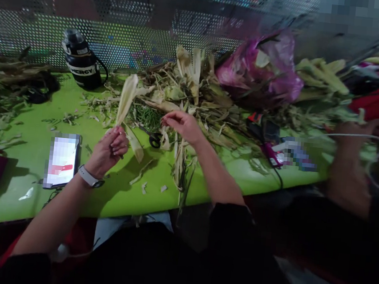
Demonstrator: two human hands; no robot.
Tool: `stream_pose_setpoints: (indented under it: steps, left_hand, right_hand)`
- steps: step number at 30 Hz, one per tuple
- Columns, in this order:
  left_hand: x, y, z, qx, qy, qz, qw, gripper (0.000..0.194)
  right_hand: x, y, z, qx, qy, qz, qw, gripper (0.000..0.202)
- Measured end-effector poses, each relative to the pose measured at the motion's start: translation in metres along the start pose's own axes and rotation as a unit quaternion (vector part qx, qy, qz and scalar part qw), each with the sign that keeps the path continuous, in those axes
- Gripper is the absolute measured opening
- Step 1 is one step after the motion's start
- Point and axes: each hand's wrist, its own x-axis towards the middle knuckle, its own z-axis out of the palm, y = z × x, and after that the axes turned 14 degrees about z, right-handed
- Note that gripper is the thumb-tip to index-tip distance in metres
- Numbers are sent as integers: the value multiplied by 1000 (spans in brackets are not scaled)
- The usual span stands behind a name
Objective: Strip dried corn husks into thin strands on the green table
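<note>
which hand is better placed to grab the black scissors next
Likely the right hand: it is nearer the black scissors, though whether it pinches something thin is unclear. The left hand is occupied, gripping a pale husk.

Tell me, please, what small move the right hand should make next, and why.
Probably the right hand should move over to the pale husk: the left hand alone grips its lower end, the upper end sticks up out of the grip, and the right hand is close by, near the green strands. Whether that hand holds anything, I cannot tell.
</note>
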Motion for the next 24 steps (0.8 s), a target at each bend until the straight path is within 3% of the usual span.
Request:
stream_pose_setpoints:
  steps: [2, 4, 8, 10, 13, 18, 21, 24]
  left_hand:
    - [1, 3, 2, -7, 11, 18, 1000, 13]
    - [1, 3, 4, -7, 15, 26, 1000, 13]
    - [3, 1, 2, 7, 46, 30, 998, 14]
    - [5, -2, -1, 14, 65, 28, 997, 15]
    - [7, -6, -4, 23, 70, 24, 997, 14]
    - [8, -9, -4, 38, 60, 25, 997, 19]
    - [8, -9, -2, 37, 70, 19, 997, 21]
    - [7, -9, 0, 31, 65, 14, 997, 24]
  right_hand:
    - [1, 0, -24, -198, 54, -61, 977, 17]
    - [1, 1, -37, -336, 33, -87, 937, 19]
    - [5, 10, -29, -464, -13, -122, 877, 31]
    - [10, 15, -19, -486, -10, -116, 866, 27]
    - [17, 15, -16, -460, -15, -105, 882, 11]
    - [12, -2, -29, -341, 18, -104, 934, 13]
    - [6, -12, -27, -231, 5, -46, 972, 17]
    - [9, -17, -21, -135, -34, 4, 990, 15]
